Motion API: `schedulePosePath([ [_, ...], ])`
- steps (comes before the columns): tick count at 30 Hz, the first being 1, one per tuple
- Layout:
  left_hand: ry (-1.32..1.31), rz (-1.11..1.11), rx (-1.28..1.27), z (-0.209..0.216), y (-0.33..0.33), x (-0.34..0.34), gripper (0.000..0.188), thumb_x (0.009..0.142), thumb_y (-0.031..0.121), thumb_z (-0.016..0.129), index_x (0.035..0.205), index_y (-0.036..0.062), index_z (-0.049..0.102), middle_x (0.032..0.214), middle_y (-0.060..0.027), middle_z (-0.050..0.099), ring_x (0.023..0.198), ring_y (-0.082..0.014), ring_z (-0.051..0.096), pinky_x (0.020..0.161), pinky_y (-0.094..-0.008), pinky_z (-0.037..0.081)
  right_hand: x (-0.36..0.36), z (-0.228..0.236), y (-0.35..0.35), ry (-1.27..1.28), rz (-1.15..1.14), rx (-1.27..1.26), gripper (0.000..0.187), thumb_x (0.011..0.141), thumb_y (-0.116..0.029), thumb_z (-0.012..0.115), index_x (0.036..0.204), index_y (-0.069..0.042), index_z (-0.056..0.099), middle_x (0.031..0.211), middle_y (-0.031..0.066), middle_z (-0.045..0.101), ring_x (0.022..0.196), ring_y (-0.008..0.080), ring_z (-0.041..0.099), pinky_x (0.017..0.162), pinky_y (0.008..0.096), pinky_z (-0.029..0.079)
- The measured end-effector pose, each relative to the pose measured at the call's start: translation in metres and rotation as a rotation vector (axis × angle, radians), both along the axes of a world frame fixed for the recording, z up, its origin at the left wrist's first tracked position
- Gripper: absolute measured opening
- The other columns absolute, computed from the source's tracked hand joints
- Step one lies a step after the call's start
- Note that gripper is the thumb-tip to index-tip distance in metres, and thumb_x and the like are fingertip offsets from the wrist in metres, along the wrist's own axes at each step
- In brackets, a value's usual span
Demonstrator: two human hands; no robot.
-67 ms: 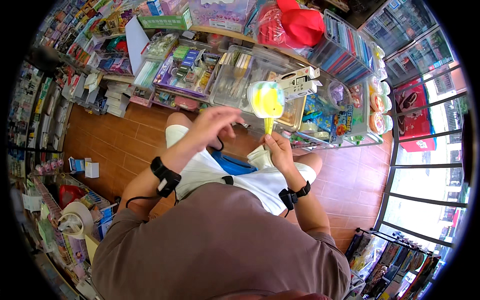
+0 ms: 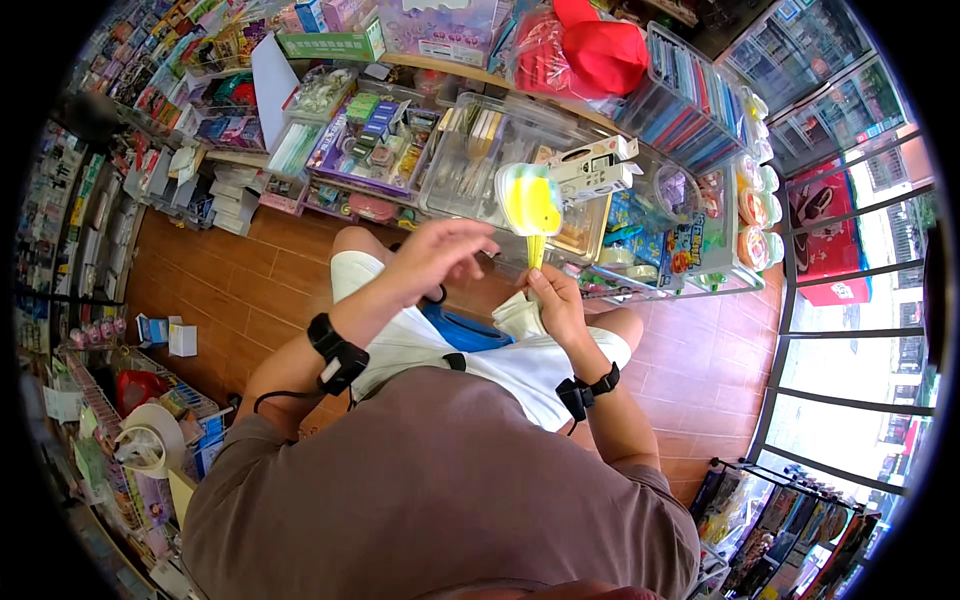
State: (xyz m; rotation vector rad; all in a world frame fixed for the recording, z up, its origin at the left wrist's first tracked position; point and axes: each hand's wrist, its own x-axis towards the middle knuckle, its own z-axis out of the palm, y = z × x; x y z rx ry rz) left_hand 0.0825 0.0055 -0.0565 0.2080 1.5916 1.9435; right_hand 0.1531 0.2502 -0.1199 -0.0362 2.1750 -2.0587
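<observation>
My right hand [image 2: 557,300] grips a small bundle of plastic hand fans [image 2: 532,205] by their thin yellow handles, and the fan heads point up and away from me. Their heads are yellow with pale white and teal edges, and several layers overlap. To the left of the fan heads, my left hand [image 2: 440,262] hangs in the air, fingers loosely bent and apart, holding nothing. It does not touch the fans. Beyond the fans, a white printed box [image 2: 592,172] lies on top of the goods on the display.
Ahead runs a low display with clear plastic bins [image 2: 480,140], a purple tray [image 2: 370,145] of small packets and round tubs [image 2: 755,205]. A red bag [image 2: 600,50] lies above it. Between my legs is a blue object [image 2: 465,328]. Wire racks [image 2: 150,400] stand behind left, a glass door [image 2: 845,350] right.
My left hand has shifted slightly to the right, nearer the fans. The fan heads look a little more offset from each other; my right hand keeps its hold.
</observation>
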Motion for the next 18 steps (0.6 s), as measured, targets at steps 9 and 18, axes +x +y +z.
schedulePosePath([
  [9, -0.027, 0.031, 0.207, -0.026, 0.05, 0.004, 0.027, 0.102, 0.014, 0.054, 0.12, -0.0048, 0.062, 0.112, -0.0089, 0.069, 0.1, -0.0137, 0.065, 0.085, -0.029, 0.054, -0.005, 0.02, -0.025, 0.077, 0.043, 0.027, 0.029, 0.102, -0.024, 0.057, 0.085, -0.001, 0.061, 0.072, -0.0014, 0.056, 0.07, 0.0083, 0.047, 0.063, 0.0269, 0.04],
  [18, 0.172, 0.121, 0.088, -0.023, 0.028, -0.002, 0.022, 0.101, 0.011, 0.056, 0.11, -0.006, 0.068, 0.094, -0.0115, 0.073, 0.086, -0.0153, 0.069, 0.081, -0.0286, 0.055, -0.019, 0.025, 0.003, 0.068, -0.033, 0.151, 0.022, 0.096, -0.019, 0.064, 0.088, 0.002, 0.068, 0.072, 0.0007, 0.062, 0.07, 0.0074, 0.053, 0.064, 0.0255, 0.044],
])
